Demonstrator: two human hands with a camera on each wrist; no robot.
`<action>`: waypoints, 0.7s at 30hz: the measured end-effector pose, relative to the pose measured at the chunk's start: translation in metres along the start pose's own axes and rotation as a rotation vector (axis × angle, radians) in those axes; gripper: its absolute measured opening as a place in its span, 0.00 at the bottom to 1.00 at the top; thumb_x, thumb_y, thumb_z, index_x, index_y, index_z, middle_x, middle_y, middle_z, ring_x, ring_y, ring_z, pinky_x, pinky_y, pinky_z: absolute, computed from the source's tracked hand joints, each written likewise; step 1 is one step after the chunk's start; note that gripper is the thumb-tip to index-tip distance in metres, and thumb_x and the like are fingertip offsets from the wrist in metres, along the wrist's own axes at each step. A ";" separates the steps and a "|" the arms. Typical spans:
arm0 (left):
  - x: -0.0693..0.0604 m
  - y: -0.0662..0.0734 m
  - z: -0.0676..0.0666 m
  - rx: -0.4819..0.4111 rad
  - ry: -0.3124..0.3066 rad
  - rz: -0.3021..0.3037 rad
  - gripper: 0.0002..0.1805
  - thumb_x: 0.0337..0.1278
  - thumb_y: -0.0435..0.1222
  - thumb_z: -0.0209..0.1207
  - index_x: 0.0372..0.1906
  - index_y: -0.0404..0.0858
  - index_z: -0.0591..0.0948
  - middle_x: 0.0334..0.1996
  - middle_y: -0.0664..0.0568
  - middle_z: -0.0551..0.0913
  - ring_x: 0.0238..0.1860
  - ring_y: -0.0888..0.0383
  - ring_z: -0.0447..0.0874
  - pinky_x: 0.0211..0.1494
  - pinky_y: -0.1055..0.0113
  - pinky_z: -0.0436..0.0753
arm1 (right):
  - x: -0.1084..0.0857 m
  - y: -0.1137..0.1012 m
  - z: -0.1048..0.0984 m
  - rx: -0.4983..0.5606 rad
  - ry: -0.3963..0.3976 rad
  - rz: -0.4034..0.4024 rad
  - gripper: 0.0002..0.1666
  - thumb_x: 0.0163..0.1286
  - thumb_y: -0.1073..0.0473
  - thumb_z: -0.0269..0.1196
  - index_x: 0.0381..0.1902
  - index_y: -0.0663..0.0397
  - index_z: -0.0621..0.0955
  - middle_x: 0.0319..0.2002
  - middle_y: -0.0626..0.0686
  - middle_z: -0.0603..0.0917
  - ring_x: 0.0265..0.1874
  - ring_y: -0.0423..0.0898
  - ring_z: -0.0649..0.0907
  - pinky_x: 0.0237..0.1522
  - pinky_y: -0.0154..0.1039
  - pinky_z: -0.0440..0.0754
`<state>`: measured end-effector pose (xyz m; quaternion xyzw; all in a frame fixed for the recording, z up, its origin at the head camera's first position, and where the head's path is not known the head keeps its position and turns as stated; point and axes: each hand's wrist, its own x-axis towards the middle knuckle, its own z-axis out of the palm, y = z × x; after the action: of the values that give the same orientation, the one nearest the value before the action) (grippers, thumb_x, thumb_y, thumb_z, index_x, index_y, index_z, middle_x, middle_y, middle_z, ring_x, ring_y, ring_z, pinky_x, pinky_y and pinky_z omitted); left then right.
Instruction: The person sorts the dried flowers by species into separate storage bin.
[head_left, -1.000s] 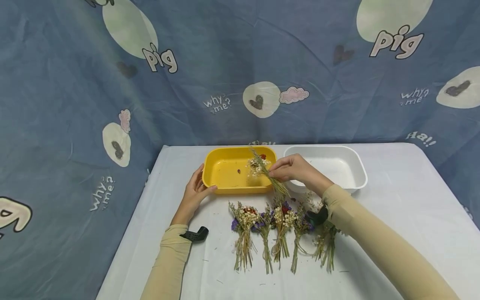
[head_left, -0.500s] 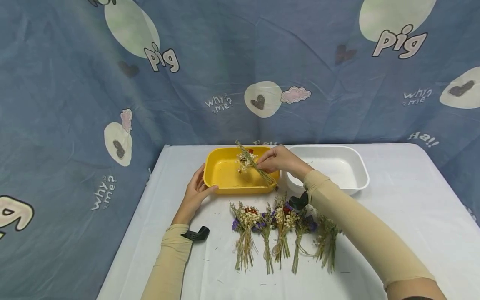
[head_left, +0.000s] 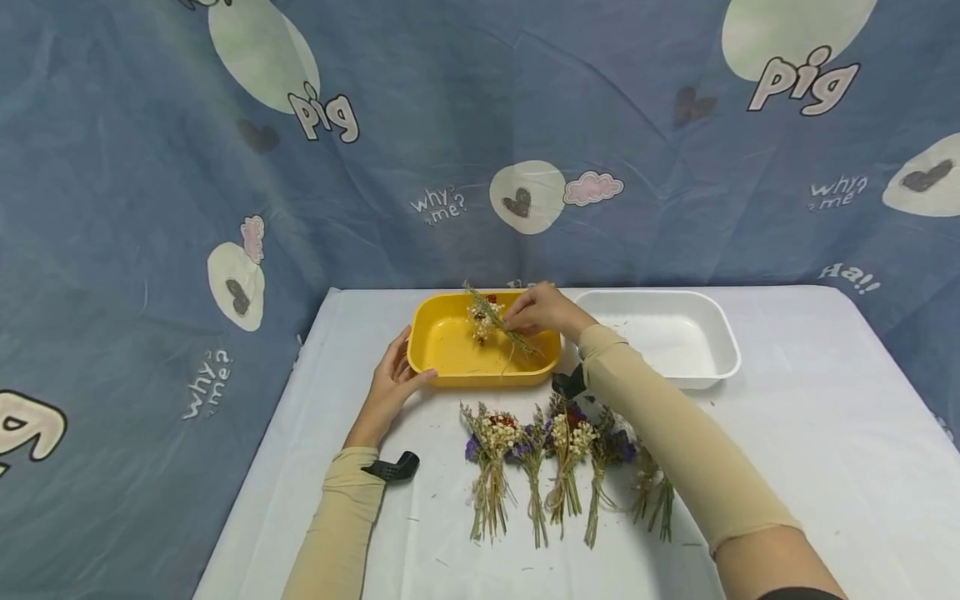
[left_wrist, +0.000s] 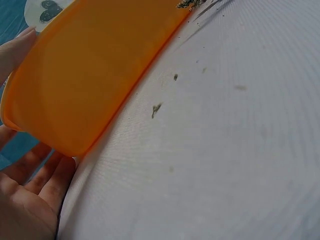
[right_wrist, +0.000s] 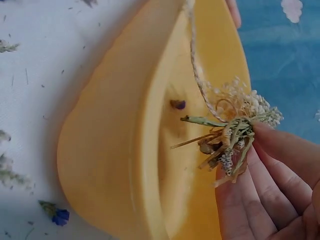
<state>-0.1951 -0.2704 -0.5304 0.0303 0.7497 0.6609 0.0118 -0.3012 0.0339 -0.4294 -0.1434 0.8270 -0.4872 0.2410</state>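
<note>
My right hand (head_left: 551, 312) pinches a small dried-flower bouquet (head_left: 486, 319) by its stems, over the right half of a yellow plastic tray (head_left: 442, 350). Its white and red blossoms point toward the back left. In the right wrist view, a twine strand hangs off the bouquet (right_wrist: 237, 132), between thumb and fingers (right_wrist: 262, 200). My left hand (head_left: 390, 387) grips the tray's left end, thumb by the near rim and fingers against the side wall. The left wrist view has the tray wall (left_wrist: 90, 75) between thumb and fingers. Whether the bouquet touches the tray floor, I cannot tell.
Several dried-flower bouquets (head_left: 491, 467) lie in a row on the white cloth in front of the yellow tray. The rightmost bouquet (head_left: 660, 504) is partly behind my right sleeve. A white tray (head_left: 690, 337) stands right of the yellow one. Plant crumbs dot the cloth.
My right hand has carried the bouquet leftward and farther into the yellow tray, from above its right edge. My left hand has stayed on the tray's left end.
</note>
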 end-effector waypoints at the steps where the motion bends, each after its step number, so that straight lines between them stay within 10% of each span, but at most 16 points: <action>1: 0.000 0.000 0.000 -0.002 -0.001 -0.002 0.53 0.61 0.39 0.72 0.84 0.55 0.53 0.79 0.53 0.62 0.79 0.53 0.62 0.74 0.75 0.73 | 0.002 0.001 0.001 -0.013 -0.006 -0.002 0.11 0.69 0.62 0.70 0.47 0.63 0.90 0.46 0.60 0.91 0.34 0.42 0.88 0.50 0.44 0.92; 13: 0.001 0.001 0.001 -0.006 0.021 -0.014 0.52 0.59 0.39 0.74 0.82 0.60 0.56 0.78 0.53 0.64 0.78 0.55 0.64 0.73 0.77 0.74 | 0.013 -0.002 0.009 -0.105 -0.034 0.004 0.11 0.69 0.64 0.69 0.46 0.65 0.89 0.49 0.62 0.90 0.39 0.48 0.89 0.48 0.43 0.92; 21: 0.001 0.001 0.001 -0.010 0.021 -0.006 0.52 0.58 0.38 0.74 0.82 0.60 0.57 0.78 0.52 0.65 0.78 0.53 0.64 0.72 0.78 0.75 | 0.016 -0.001 0.012 -0.213 -0.056 -0.012 0.07 0.69 0.65 0.68 0.41 0.64 0.90 0.34 0.55 0.89 0.25 0.41 0.80 0.32 0.33 0.82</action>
<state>-0.1955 -0.2694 -0.5293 0.0213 0.7466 0.6649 0.0060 -0.3086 0.0168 -0.4374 -0.1867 0.8662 -0.3938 0.2445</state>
